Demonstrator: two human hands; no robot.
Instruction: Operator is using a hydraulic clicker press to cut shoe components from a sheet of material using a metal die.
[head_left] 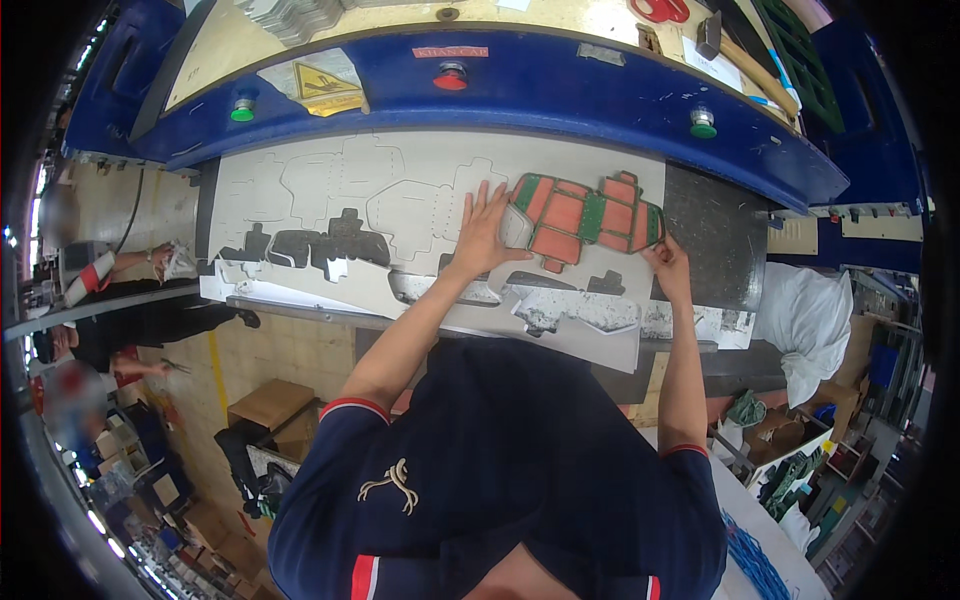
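- Cutting die [592,217] lies on grey cardboard [580,150], apparently being positioned.
- Left hand [482,240]: fingers spread at its left end; right hand [672,268]: fingers pinching its right tip.
- Next likely: fine alignment.

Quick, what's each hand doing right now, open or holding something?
Left hand: open and spread, at the left edge of the red-and-green die.
Right hand: at the die's right end; whether it pinches it cannot be told.

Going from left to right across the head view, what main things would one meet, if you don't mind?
Leftmost round green push button, yellow warning sticker, person's left hand, flat red-and-green cutting die, right hand, crumpled white sack.
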